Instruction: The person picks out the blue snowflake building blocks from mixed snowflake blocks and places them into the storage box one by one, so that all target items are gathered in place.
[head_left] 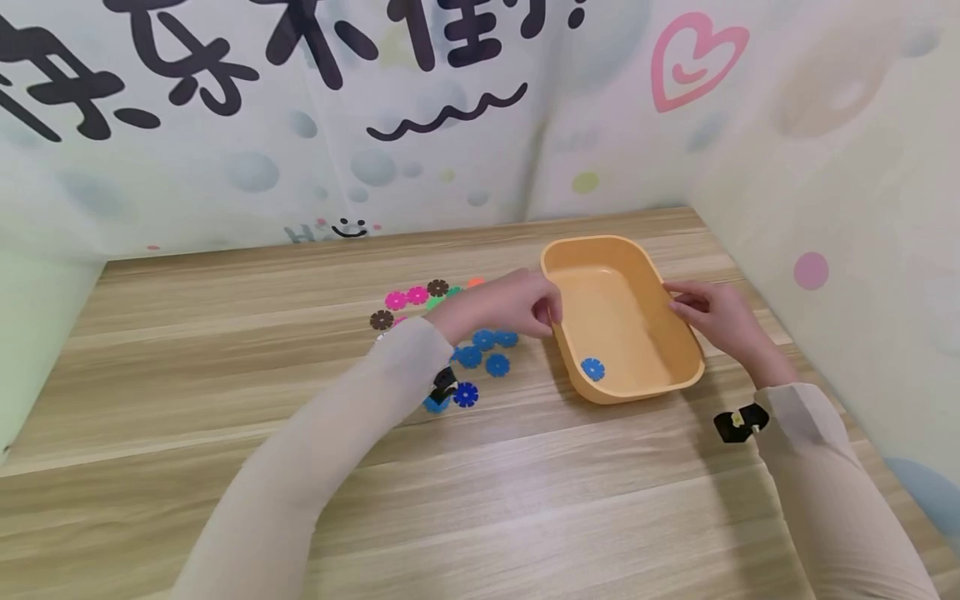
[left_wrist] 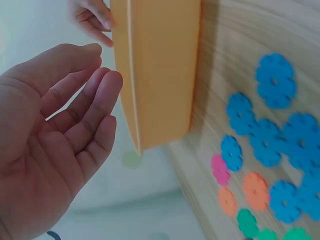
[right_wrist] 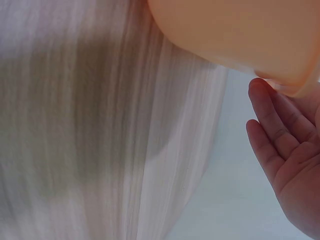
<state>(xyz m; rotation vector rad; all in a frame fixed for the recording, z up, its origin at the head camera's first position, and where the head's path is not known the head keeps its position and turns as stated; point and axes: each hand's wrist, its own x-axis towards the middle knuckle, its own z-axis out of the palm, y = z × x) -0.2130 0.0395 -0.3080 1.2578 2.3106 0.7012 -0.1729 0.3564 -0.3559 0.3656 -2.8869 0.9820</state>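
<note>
Right of the snowflake discs [head_left: 470, 353], the orange plastic basin [head_left: 611, 312] looks light, stiff, smooth; opposite edges suit both hands. The right hand [head_left: 716, 321] pinches the edge farther from the discs; the left hand [head_left: 517, 302] curls at the nearer, its grip unclear.

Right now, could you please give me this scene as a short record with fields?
Container: orange plastic basin, open side up
Inside: one blue snowflake disc visible
Surface: wood-grain table
Loose pieces: snowflake discs left of the basin, including blue, pink, brown, green and orange
Left hand: at the basin's left rim, fingers bent; contact unclear
Right hand: holds the basin's right rim
</note>
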